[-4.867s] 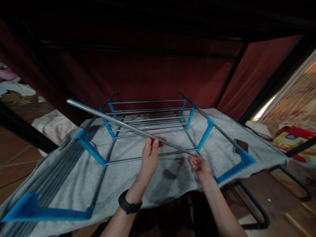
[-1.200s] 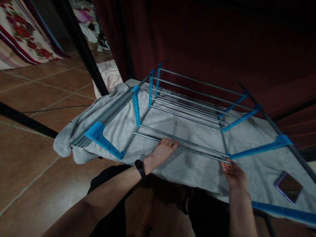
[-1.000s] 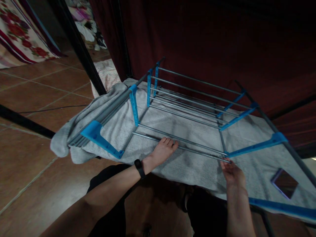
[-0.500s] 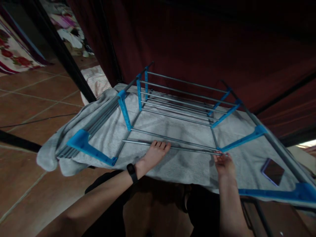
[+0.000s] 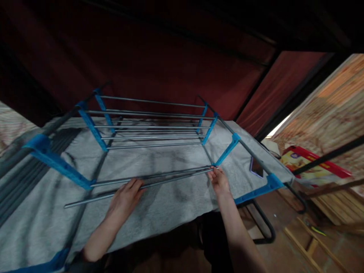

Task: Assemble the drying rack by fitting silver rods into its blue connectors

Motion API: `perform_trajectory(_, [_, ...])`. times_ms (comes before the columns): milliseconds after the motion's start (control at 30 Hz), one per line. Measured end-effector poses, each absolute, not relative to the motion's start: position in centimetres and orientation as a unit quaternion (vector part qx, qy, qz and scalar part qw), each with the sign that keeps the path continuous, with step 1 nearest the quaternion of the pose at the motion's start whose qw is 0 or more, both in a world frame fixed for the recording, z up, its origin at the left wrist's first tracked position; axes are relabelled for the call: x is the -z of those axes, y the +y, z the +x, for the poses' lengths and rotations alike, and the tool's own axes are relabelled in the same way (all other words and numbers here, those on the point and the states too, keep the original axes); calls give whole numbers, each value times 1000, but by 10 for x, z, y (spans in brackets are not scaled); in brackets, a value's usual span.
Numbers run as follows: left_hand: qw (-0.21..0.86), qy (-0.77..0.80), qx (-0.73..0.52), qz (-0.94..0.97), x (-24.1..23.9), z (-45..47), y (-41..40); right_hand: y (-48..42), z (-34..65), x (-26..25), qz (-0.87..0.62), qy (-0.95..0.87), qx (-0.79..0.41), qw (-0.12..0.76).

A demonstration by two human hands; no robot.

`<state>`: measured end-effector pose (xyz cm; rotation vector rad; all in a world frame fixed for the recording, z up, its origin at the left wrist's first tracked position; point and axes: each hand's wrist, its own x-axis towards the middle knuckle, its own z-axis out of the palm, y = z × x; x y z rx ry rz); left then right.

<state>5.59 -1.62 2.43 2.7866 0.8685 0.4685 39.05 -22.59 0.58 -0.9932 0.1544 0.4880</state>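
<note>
A metal rod (image 5: 170, 179) lies slantwise across the front of a rack frame with blue plastic brackets and grey tubes. My left hand (image 5: 126, 197) is wrapped over the rod left of its middle, and its free end sticks out past the wrist side. With its fingertips, my right hand (image 5: 218, 180) pinches the rod's right end, close against the foot of a blue bracket (image 5: 226, 149). Whether that end sits in the bracket is hidden by the fingers. Just behind, another rod spans between this bracket and the left blue bracket (image 5: 64, 170). Several crossbars join the brackets farther back.
The rack lies on a grey blanket (image 5: 165, 161). Several loose grey tubes (image 5: 31, 167) are at the left. A phone (image 5: 256, 168) rests on the blanket to the right. A dark red curtain (image 5: 159, 57) hangs behind; a red-and-yellow box (image 5: 309, 165) stands at the right.
The view has swung to the right. The rod's left end has come nearer to me, and its right end is now closer against the bracket. Both hands keep hold of it.
</note>
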Motion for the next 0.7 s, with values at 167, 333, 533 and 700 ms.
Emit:
perform_trajectory(167, [92, 289, -161, 939, -13, 54, -6, -225, 388, -4, -456, 66, -233, 856])
perform_trajectory(333, [86, 282, -171, 940, -12, 54, -6, -225, 390, -7, -440, 105, -248, 856])
perform_trajectory(533, [128, 261, -176, 941, -19, 57, -7, -224, 392, -13, -414, 139, -255, 863])
perform_trajectory(700, [122, 273, -186, 936, -11, 55, -2, -223, 393, -12, -415, 132, -256, 863])
